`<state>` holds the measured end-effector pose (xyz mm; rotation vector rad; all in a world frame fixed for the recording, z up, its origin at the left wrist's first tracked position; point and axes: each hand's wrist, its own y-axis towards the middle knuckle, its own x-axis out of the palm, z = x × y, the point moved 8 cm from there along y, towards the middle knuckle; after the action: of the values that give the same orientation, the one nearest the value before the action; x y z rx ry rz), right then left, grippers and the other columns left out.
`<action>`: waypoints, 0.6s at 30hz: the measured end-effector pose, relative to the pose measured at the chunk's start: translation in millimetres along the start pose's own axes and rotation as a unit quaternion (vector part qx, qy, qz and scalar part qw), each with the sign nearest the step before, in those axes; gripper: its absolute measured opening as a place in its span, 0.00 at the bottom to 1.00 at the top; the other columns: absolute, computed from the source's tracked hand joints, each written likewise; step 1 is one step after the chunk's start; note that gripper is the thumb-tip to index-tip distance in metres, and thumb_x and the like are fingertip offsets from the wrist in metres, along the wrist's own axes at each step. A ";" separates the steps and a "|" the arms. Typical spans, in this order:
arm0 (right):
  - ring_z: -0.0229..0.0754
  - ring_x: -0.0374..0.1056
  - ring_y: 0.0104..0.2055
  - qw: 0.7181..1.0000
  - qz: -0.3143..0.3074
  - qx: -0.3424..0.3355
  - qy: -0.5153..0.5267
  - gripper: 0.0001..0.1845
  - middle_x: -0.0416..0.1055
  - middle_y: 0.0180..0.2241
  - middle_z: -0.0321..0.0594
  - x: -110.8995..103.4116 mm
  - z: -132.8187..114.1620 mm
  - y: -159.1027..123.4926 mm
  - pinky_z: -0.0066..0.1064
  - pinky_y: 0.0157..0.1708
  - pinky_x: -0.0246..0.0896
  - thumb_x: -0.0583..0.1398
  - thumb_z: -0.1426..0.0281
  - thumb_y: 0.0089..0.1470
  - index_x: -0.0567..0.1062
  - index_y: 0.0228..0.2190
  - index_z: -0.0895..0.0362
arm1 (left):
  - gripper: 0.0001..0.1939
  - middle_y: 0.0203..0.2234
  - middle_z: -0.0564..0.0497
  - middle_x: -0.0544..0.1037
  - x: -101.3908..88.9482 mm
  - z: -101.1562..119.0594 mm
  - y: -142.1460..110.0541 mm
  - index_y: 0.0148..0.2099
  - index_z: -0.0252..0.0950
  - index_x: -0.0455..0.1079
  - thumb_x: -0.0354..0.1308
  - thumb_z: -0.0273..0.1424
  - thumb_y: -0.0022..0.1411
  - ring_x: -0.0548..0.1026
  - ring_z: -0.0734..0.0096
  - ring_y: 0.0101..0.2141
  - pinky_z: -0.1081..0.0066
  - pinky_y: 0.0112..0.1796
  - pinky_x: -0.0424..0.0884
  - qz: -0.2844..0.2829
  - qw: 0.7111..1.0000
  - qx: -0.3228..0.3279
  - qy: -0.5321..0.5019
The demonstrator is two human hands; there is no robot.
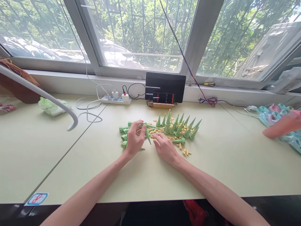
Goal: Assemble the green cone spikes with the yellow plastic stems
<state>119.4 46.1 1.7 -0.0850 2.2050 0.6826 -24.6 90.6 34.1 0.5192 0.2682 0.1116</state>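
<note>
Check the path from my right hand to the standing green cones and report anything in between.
Loose yellow pieces lie just beyond the right hand, in front of the standing green cones. A toppled cone also lies beside the hand, on its right, before the rightmost standing ones.

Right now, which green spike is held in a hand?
The green spike in the left hand, its tip slanting downward; the other green spikes stand tip-up or lie down.
</note>
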 end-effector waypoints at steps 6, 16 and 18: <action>0.42 0.70 0.38 0.999 -0.036 -0.005 -0.032 0.16 0.67 0.51 0.47 6.1 0.4 -0.8 0.31 0.32 0.64 0.53 0.75 0.63 0.71 0.50 0.54 | 0.12 0.40 0.47 0.76 -1.0 -1.1 -3.1 0.44 0.37 0.67 0.56 0.41 0.65 0.77 0.72 0.30 0.76 0.23 0.69 0.008 0.999 -0.039 -0.017; 0.36 0.64 0.28 0.998 -0.043 0.018 -0.049 0.16 0.66 0.49 0.46 3.9 0.6 1.3 0.28 0.25 0.55 0.51 0.76 0.63 0.71 0.49 0.54 | 0.12 0.23 0.55 0.69 15.6 -4.4 -13.6 0.42 0.37 0.66 0.57 0.41 0.64 0.69 0.76 0.20 0.76 0.20 0.66 -0.041 0.995 -0.058 -0.063; 0.36 0.64 0.28 0.998 -0.042 0.021 -0.045 0.14 0.67 0.48 0.45 3.8 1.0 0.4 0.28 0.25 0.55 0.52 0.76 0.63 0.72 0.47 0.55 | 0.11 0.20 0.57 0.67 17.5 -3.1 -15.0 0.42 0.37 0.66 0.57 0.40 0.65 0.67 0.77 0.19 0.77 0.19 0.63 -0.053 0.995 -0.056 -0.056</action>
<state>117.4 47.6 -1.4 -0.1225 2.1154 0.5831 -8.1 82.2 20.0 0.3981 0.1780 -0.0064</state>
